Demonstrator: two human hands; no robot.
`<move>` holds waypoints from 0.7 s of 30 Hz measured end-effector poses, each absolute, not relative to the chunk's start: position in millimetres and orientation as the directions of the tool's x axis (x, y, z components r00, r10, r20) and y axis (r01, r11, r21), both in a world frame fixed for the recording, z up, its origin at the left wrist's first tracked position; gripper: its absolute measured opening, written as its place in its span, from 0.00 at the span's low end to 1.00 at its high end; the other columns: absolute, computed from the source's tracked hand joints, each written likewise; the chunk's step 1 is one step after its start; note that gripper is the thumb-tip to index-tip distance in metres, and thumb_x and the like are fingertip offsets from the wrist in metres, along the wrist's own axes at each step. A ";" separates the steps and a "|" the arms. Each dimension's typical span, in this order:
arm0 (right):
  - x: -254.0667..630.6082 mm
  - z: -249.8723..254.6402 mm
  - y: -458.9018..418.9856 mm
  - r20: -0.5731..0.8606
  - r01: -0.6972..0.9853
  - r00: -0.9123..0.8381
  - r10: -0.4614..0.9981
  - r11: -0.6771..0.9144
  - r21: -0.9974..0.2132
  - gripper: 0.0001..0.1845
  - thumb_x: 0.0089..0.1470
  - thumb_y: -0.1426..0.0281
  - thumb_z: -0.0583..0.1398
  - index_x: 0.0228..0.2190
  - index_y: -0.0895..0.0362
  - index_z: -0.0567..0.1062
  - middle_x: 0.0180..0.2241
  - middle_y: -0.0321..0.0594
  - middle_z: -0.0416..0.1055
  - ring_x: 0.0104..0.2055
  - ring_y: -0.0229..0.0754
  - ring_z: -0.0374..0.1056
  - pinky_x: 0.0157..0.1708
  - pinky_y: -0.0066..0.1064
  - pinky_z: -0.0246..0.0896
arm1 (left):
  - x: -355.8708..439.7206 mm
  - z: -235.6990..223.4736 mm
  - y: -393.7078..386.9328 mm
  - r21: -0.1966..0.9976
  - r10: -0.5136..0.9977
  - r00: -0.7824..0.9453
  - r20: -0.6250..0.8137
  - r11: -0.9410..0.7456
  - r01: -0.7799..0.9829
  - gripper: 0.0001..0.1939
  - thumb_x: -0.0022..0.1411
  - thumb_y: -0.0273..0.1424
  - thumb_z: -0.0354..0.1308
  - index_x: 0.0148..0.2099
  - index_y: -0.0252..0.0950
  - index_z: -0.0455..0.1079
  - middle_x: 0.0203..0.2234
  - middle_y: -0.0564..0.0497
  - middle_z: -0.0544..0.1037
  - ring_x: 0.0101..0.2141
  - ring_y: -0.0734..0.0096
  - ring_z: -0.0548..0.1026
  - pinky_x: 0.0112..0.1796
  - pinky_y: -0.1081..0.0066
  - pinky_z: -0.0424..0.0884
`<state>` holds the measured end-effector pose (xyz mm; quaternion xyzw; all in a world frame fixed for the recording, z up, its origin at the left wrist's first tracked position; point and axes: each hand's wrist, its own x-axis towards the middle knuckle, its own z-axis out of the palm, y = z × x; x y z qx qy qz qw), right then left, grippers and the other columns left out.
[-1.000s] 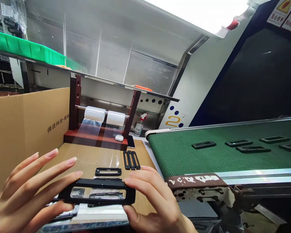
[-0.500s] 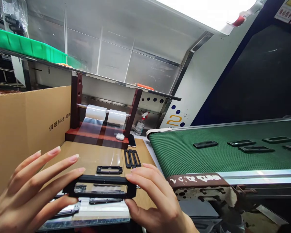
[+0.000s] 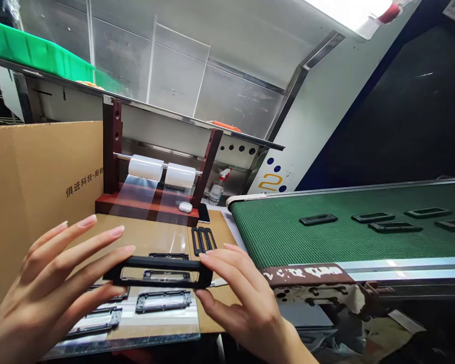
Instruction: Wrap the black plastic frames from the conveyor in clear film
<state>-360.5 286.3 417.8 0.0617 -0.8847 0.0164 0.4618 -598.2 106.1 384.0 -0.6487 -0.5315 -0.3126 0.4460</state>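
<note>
Between my two hands is a black rectangular plastic frame with a long window, held level above the work surface; the black frame (image 3: 163, 263) shows other parts through its opening. My left hand (image 3: 56, 273) pinches its left end between thumb and index finger, the other fingers spread. My right hand (image 3: 246, 298) grips the right end with fingertips above and thumb below. A thin pale object (image 3: 219, 283) shows beside the right fingers; its kind is unclear. Below lie similar frames with clear windows, one frame (image 3: 163, 301) in front and another frame (image 3: 98, 322) partly behind my left hand.
Several black frames (image 3: 203, 239) lie side by side on the cardboard. Behind stands a dark red stand (image 3: 147, 208) with two film rolls (image 3: 146, 167). A cardboard box (image 3: 41, 172) is at left. At right, a green conveyor belt (image 3: 273, 237) carries more frames. A spray bottle (image 3: 217, 191) stands behind.
Both hands have raised the black frame slightly. It has tilted, so its opening now shows the parts behind differently. The camera view has shifted a little.
</note>
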 end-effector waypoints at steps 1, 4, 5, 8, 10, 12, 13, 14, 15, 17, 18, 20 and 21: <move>-361.4 421.2 286.8 0.831 -0.117 -0.547 -0.098 0.992 0.040 0.16 0.59 0.76 0.60 0.50 0.60 0.70 0.40 0.46 0.78 0.44 0.42 0.74 0.52 0.40 0.69 | -599.2 386.1 107.0 -0.236 0.406 0.229 0.885 -0.031 0.971 0.28 0.63 0.26 0.62 0.64 0.39 0.63 0.56 0.46 0.71 0.63 0.52 0.61 0.65 0.50 0.53; -362.4 430.9 286.3 0.856 -0.098 -0.504 -0.116 0.992 0.077 0.16 0.59 0.78 0.61 0.49 0.60 0.70 0.39 0.45 0.78 0.44 0.41 0.75 0.53 0.39 0.69 | -601.4 392.2 108.0 -0.235 0.400 0.220 0.890 -0.010 0.972 0.29 0.62 0.26 0.63 0.64 0.40 0.63 0.58 0.45 0.69 0.59 0.44 0.64 0.61 0.43 0.58; -362.0 433.4 285.7 0.861 -0.094 -0.494 -0.122 0.992 0.087 0.16 0.58 0.78 0.61 0.49 0.60 0.71 0.39 0.45 0.78 0.44 0.41 0.75 0.53 0.39 0.69 | -601.5 394.2 107.6 -0.241 0.395 0.223 0.891 -0.004 0.970 0.30 0.62 0.26 0.62 0.65 0.41 0.62 0.58 0.45 0.68 0.58 0.43 0.65 0.60 0.42 0.59; -359.6 438.0 283.6 0.867 -0.093 -0.480 -0.136 0.990 0.103 0.16 0.58 0.78 0.61 0.49 0.60 0.71 0.40 0.45 0.77 0.45 0.40 0.74 0.54 0.37 0.67 | -598.8 399.8 104.7 -0.249 0.377 0.230 0.897 0.001 0.968 0.30 0.63 0.26 0.62 0.65 0.41 0.61 0.59 0.45 0.67 0.59 0.42 0.63 0.60 0.41 0.58; -357.7 439.1 281.9 0.865 -0.103 -0.479 -0.151 0.988 0.115 0.16 0.59 0.78 0.61 0.49 0.62 0.71 0.41 0.46 0.77 0.47 0.40 0.73 0.56 0.35 0.65 | -595.6 403.4 101.8 -0.246 0.380 0.226 0.897 0.005 0.969 0.30 0.63 0.26 0.62 0.65 0.41 0.61 0.58 0.46 0.67 0.61 0.45 0.61 0.61 0.44 0.56; -356.2 439.1 279.9 0.860 -0.111 -0.487 -0.155 0.987 0.115 0.16 0.58 0.78 0.61 0.49 0.63 0.71 0.41 0.46 0.76 0.48 0.39 0.72 0.57 0.34 0.63 | -593.0 406.5 98.8 -0.243 0.393 0.221 0.893 0.005 0.970 0.30 0.63 0.25 0.62 0.65 0.40 0.61 0.58 0.47 0.67 0.61 0.48 0.60 0.63 0.45 0.54; -355.9 438.8 278.8 0.858 -0.115 -0.490 -0.153 0.987 0.110 0.16 0.58 0.79 0.61 0.48 0.63 0.71 0.41 0.46 0.76 0.48 0.39 0.72 0.57 0.33 0.63 | -592.3 407.9 97.3 -0.241 0.400 0.220 0.890 0.002 0.970 0.30 0.63 0.25 0.62 0.65 0.40 0.61 0.58 0.47 0.67 0.62 0.49 0.60 0.63 0.46 0.53; -355.8 438.2 277.7 0.857 -0.118 -0.493 -0.148 0.988 0.102 0.16 0.58 0.79 0.61 0.48 0.63 0.71 0.41 0.45 0.76 0.47 0.39 0.72 0.57 0.33 0.63 | -592.1 408.8 95.9 -0.243 0.407 0.224 0.886 -0.005 0.970 0.30 0.63 0.25 0.61 0.65 0.39 0.60 0.58 0.47 0.67 0.62 0.50 0.59 0.64 0.47 0.52; -356.0 437.5 276.5 0.858 -0.121 -0.494 -0.142 0.988 0.094 0.15 0.57 0.78 0.62 0.48 0.63 0.71 0.40 0.45 0.76 0.47 0.39 0.72 0.57 0.33 0.63 | -592.3 409.3 94.6 -0.247 0.415 0.230 0.880 -0.013 0.969 0.29 0.63 0.25 0.61 0.65 0.39 0.60 0.58 0.47 0.66 0.62 0.52 0.59 0.64 0.48 0.51; -357.1 435.5 274.1 0.855 -0.135 -0.502 -0.131 0.988 0.073 0.15 0.57 0.77 0.62 0.47 0.62 0.71 0.40 0.45 0.76 0.46 0.39 0.73 0.56 0.34 0.64 | -593.3 408.1 92.2 -0.257 0.434 0.242 0.868 -0.026 0.966 0.29 0.64 0.26 0.60 0.65 0.39 0.60 0.59 0.48 0.66 0.63 0.54 0.57 0.66 0.51 0.49; -357.9 434.1 273.1 0.850 -0.142 -0.511 -0.126 0.988 0.060 0.15 0.57 0.76 0.62 0.47 0.62 0.72 0.40 0.45 0.76 0.45 0.40 0.73 0.56 0.34 0.64 | -593.8 406.1 91.0 -0.256 0.443 0.242 0.863 -0.029 0.966 0.29 0.64 0.27 0.60 0.65 0.39 0.60 0.60 0.50 0.65 0.64 0.55 0.57 0.66 0.52 0.49; -359.5 430.3 271.1 0.838 -0.159 -0.533 -0.115 0.987 0.035 0.15 0.57 0.75 0.62 0.47 0.62 0.72 0.40 0.45 0.77 0.44 0.40 0.73 0.55 0.35 0.66 | -594.5 398.9 88.0 -0.198 0.450 0.194 0.872 -0.039 0.979 0.28 0.64 0.28 0.60 0.65 0.42 0.61 0.62 0.54 0.64 0.63 0.55 0.58 0.66 0.54 0.49; -360.3 427.9 270.3 0.831 -0.168 -0.545 -0.110 0.986 0.020 0.15 0.57 0.75 0.62 0.47 0.62 0.71 0.40 0.45 0.77 0.44 0.41 0.73 0.54 0.35 0.66 | -594.7 394.1 86.2 -0.142 0.450 0.147 0.881 -0.045 0.989 0.28 0.64 0.29 0.60 0.65 0.45 0.62 0.63 0.57 0.64 0.63 0.55 0.59 0.66 0.54 0.49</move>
